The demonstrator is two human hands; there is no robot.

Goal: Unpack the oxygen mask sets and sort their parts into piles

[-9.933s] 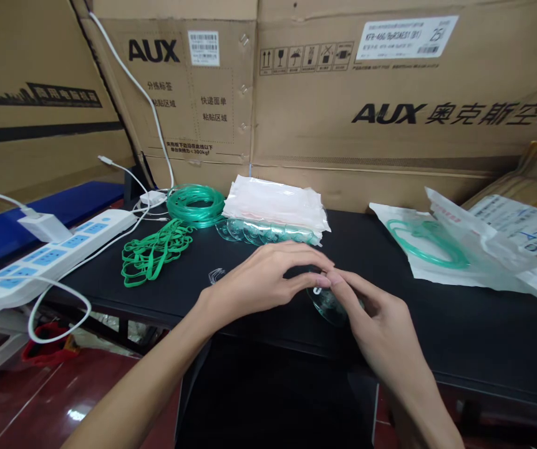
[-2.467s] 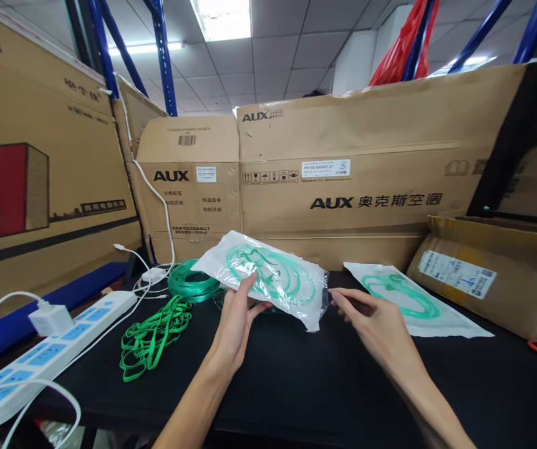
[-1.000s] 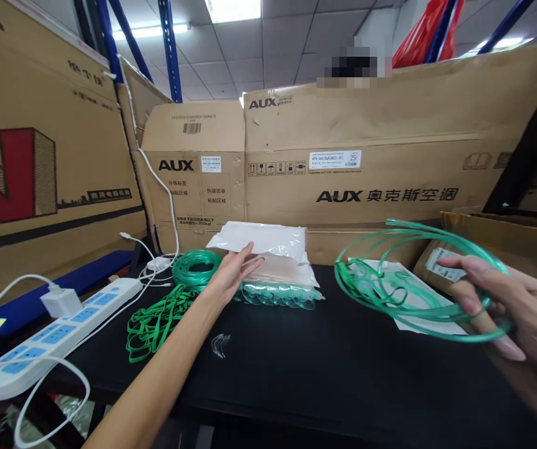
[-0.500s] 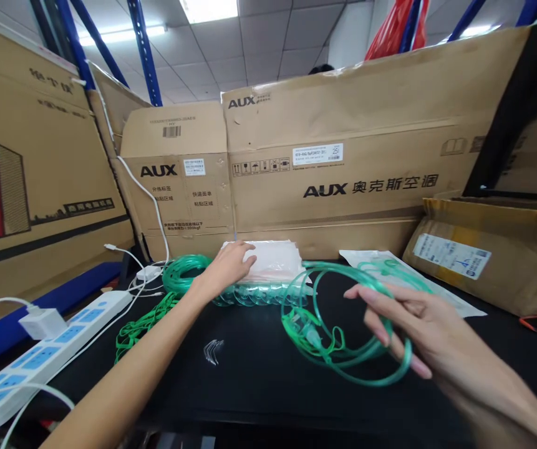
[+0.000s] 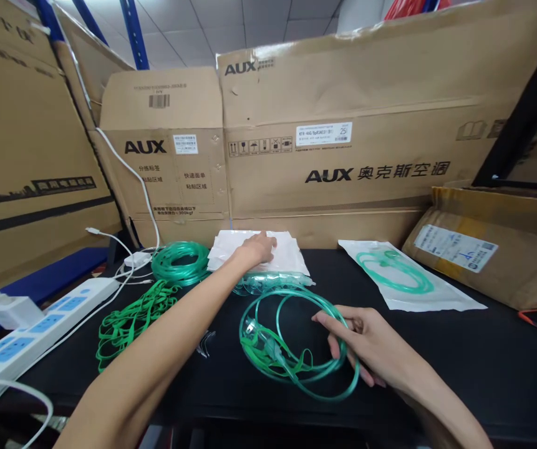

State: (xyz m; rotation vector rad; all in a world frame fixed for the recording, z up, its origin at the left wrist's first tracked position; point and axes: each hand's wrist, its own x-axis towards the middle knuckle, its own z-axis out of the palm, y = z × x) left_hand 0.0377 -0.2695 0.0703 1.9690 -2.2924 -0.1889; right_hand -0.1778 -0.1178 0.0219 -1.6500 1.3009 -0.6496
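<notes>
My right hand (image 5: 357, 343) grips the side of a coiled green oxygen tube (image 5: 350, 380), thumb on one side and fingers on the other. Inside the coil sit a clear mask piece (image 5: 274, 349) and a green elastic strap (image 5: 259, 358). My left hand (image 5: 259, 246) lies on top of a stack of white pouches (image 5: 226, 246), fingers apart and slightly bent. Directly in front of the stack runs a row of clear green masks (image 5: 272, 282), partly hidden by my left forearm.
Left of the stack lie a green tubing coil (image 5: 181, 265) and loose green straps (image 5: 132, 318). Small metal strips (image 5: 206, 344) are by my forearm. A filled pouch (image 5: 436, 296) lies right, before a cardboard box (image 5: 493, 249). A power strip (image 5: 38, 330) borders the left.
My right hand has carried the coiled tube leftward and lower. My left hand has shifted right across the pouch stack. The camera view has tilted down.
</notes>
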